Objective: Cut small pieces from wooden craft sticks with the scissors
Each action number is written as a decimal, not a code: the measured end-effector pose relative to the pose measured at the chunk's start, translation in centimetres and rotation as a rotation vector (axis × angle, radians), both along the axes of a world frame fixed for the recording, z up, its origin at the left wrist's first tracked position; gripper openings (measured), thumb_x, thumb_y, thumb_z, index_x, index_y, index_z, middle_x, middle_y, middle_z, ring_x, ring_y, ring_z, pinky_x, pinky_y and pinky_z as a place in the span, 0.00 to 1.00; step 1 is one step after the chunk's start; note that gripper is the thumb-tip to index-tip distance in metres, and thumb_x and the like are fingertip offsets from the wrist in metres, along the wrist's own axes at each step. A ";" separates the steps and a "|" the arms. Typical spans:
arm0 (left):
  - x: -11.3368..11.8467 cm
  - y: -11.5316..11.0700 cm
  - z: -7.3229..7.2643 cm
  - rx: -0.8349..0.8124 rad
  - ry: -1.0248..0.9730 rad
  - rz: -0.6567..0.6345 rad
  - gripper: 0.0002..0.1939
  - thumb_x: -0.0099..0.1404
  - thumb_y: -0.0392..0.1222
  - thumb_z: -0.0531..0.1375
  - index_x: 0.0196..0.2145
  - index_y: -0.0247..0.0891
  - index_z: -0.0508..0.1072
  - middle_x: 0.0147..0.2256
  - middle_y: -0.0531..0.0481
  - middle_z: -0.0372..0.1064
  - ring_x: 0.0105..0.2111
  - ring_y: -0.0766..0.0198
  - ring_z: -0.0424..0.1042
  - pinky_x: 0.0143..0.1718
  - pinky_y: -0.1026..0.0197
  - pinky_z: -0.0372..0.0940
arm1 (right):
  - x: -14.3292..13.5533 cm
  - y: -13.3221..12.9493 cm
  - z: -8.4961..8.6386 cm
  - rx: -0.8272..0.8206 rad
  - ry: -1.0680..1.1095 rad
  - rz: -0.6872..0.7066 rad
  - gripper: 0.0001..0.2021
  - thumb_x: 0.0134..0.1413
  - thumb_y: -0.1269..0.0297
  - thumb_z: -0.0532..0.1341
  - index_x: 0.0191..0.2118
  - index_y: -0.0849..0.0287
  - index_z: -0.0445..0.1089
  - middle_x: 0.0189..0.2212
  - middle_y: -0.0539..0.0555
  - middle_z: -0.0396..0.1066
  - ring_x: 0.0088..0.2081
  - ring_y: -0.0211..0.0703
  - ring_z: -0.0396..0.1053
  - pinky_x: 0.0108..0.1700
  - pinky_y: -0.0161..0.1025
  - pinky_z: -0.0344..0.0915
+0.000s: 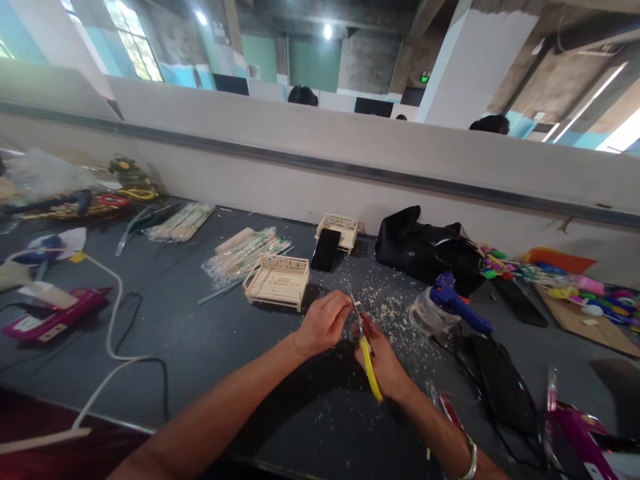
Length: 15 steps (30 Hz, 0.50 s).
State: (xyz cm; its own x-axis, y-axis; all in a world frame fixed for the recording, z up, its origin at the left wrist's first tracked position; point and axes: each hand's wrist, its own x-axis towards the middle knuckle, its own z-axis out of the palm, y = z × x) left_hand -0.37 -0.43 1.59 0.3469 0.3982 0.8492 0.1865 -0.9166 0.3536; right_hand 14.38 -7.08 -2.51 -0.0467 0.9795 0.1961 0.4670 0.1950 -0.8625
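Yellow-handled scissors (pixel 369 363) are gripped in my right hand (pixel 383 360), their blades pointing away from me. My left hand (pixel 325 323) is closed in a pinch beside the blades, on a small pale wooden stick (pixel 357 303) whose end shows against the scissors. Just beyond my left hand stands a miniature wooden bench (pixel 277 280) with a patterned back. Small pale clippings (pixel 387 310) lie scattered around and past my right hand.
Behind are a phone (pixel 326 250) leaning on a second miniature bench (pixel 345 227), and bagged sticks (pixel 245 257). To the right are a black bag (pixel 425 243) and a blue glue gun (pixel 457 303) on a clear tub. A white cable (pixel 117 320) and purple glue gun (pixel 55 317) lie left.
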 end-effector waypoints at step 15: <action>0.0 0.4 -0.3 -0.208 0.034 -0.010 0.08 0.67 0.36 0.47 0.30 0.38 0.61 0.26 0.52 0.62 0.26 0.67 0.64 0.28 0.65 0.60 | -0.8 0.8 1.5 0.052 -0.022 -0.054 0.09 0.32 0.69 0.51 0.28 0.55 0.59 0.19 0.45 0.63 0.21 0.35 0.57 0.22 0.31 0.54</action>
